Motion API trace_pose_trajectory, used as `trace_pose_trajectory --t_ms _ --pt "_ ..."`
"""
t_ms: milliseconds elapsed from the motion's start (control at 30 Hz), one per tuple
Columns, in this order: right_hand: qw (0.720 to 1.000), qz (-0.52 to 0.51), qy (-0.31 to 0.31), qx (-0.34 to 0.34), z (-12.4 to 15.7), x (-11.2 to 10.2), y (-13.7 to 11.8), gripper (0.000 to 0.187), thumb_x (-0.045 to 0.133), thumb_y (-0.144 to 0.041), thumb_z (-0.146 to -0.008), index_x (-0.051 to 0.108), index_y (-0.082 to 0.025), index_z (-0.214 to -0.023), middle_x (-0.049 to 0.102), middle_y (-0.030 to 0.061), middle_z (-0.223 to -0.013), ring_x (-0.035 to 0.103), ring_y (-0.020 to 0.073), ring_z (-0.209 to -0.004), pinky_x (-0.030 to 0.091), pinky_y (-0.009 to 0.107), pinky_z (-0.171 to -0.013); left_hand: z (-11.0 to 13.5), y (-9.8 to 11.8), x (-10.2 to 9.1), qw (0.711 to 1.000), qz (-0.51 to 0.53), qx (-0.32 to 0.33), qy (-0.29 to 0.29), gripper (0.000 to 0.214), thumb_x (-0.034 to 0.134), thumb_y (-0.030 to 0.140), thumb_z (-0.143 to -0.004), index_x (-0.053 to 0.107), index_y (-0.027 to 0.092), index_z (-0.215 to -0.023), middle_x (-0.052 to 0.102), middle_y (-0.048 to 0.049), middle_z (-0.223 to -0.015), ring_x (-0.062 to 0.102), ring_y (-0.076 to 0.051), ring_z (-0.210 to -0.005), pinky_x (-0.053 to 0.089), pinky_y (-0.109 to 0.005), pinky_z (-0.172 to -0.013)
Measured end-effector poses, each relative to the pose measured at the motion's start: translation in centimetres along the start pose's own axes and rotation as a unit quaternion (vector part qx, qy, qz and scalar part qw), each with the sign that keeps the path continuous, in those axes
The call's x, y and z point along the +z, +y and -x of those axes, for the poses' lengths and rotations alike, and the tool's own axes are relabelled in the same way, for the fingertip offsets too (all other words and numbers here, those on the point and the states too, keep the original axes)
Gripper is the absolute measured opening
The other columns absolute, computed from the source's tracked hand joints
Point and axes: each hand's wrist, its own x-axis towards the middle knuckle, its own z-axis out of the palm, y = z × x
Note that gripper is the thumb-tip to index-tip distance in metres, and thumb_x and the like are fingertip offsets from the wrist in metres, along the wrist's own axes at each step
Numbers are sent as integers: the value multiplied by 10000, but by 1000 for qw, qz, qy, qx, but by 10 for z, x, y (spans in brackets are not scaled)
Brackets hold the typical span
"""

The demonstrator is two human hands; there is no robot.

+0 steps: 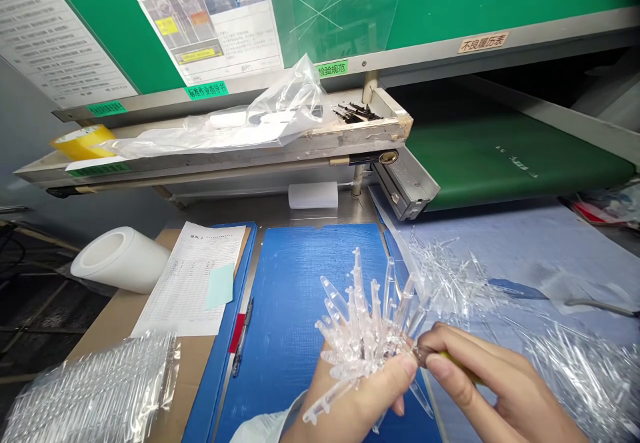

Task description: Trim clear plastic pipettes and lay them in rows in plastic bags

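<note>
My left hand (357,399) is closed around a bunch of clear plastic parts (357,323), long and thin with small nubs, which fan out above the fingers. It is over the blue mat (320,263). My right hand (485,379) pinches a small tool with a yellow handle (459,366); most of it is hidden by the fingers, so its kind does not show. The tool's front end meets the bunch near my left thumb. Beyond my hands, loose clear plastic pieces (455,283) lie heaped, with another pile (580,369) at the far right.
A green conveyor belt (480,156) carries a few clear bits at the back right. A shelf (320,143) holds yellow tape (83,141), plastic film and black pieces. On the left are a white roll (145,263), papers (175,289), a pen (243,336) and bagged clear parts (95,389).
</note>
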Motion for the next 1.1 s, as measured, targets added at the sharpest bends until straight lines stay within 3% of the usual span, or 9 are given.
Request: trace_pose_trajectory --t_ms 167,300,500,767,1100 --pt "995 46 62 -55 0 7 6 229 433 -277 -895 566 -224 -716 583 -18 -619 561 102 -530 438 192 -490 -1 -8 -1 999 -6 -19 31 308 623 430 -757 602 166 -914 579 26 -546 507 -143 -552 413 -331 -713" --pt "989 68 117 -65 2 12 8 192 452 -277 -885 572 -215 -749 597 0 -636 577 118 -550 452 203 -510 -2 -8 -1 1000 -4 -2 20 269 598 413 -774 601 162 -870 563 25 -551 485 -132 -532 421 -322 -687" --pt "1000 13 -6 -25 0 5 5 305 375 -315 -914 568 -225 -696 584 -5 -614 553 108 -532 449 200 -507 -3 -6 -3 1000 -16 -8 20 284 605 417 -760 635 158 -872 507 40 -482 489 -148 -533 407 -330 -676" --pt "1000 -16 -12 -15 0 3 4 314 386 -356 -908 590 -229 -706 576 -6 -602 550 109 -532 437 202 -495 -4 1 -2 999 -19 17 30 274 576 427 -773 639 166 -719 522 10 -549 501 -165 -622 391 -332 -738" --pt "1000 -21 -13 -3 -2 5 2 330 372 -338 -914 564 -226 -670 577 -4 -607 544 111 -530 450 207 -507 -3 -2 -5 1000 -20 -24 -4 301 582 441 -768 631 147 -808 511 30 -516 465 -137 -541 391 -333 -682"
